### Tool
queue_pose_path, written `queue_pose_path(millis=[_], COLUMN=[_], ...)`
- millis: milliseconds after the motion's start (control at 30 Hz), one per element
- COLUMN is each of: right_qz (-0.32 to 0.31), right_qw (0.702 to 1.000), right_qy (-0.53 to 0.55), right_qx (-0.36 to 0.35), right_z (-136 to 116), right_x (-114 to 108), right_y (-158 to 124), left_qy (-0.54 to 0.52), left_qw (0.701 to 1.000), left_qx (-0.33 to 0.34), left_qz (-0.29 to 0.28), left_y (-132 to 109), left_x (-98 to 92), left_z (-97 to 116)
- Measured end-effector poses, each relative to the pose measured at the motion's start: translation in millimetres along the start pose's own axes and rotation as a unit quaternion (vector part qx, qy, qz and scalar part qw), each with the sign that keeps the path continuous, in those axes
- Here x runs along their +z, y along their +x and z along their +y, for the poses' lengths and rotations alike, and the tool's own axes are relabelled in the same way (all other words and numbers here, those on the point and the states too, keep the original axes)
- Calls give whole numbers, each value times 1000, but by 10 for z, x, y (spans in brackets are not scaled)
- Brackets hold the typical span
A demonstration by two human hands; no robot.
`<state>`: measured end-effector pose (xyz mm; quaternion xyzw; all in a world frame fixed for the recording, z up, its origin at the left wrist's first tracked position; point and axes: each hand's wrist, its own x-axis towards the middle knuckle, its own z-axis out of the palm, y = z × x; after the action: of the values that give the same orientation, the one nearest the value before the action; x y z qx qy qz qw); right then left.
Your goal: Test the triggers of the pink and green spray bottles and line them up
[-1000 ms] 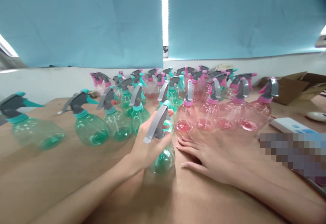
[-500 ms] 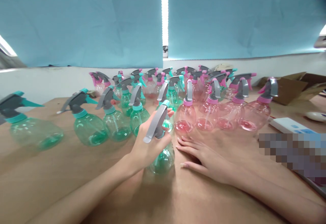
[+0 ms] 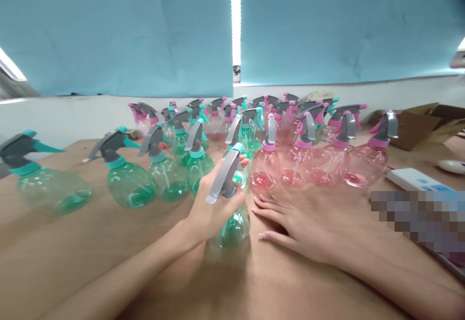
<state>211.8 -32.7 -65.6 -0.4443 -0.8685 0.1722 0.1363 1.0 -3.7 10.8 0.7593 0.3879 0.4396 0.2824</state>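
Observation:
My left hand (image 3: pixel 209 208) is wrapped round the neck of a green spray bottle (image 3: pixel 232 228) that stands on the brown table (image 3: pixel 109 252) in front of me; its grey trigger (image 3: pixel 222 177) sticks out above my fingers. Just right of that bottle my right hand (image 3: pixel 290 223) lies flat on the table, fingers stretched out, holding nothing. Right behind both hands a row of green spray bottles (image 3: pixel 165 174) runs off to the left and a row of pink spray bottles (image 3: pixel 301 167) runs off to the right.
Several more green and pink bottles crowd the back of the table. A cardboard box (image 3: pixel 417 123) sits at the far right, with a white flat device (image 3: pixel 414 178) and a white mouse (image 3: pixel 452 166) nearer. Blue curtains (image 3: pixel 145 29) hang behind.

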Motion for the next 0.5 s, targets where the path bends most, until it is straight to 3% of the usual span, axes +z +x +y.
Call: queue_pose_path(millis=[500], right_qz=[16], right_qw=[1000], right_qy=[8], right_qx=[-7], right_z=[17], right_x=[31], right_y=[-12], left_qy=[-2], left_qw=[1000], left_qx=[-3], left_qz=[-2], left_y=[2], left_x=[-2], left_z=[13])
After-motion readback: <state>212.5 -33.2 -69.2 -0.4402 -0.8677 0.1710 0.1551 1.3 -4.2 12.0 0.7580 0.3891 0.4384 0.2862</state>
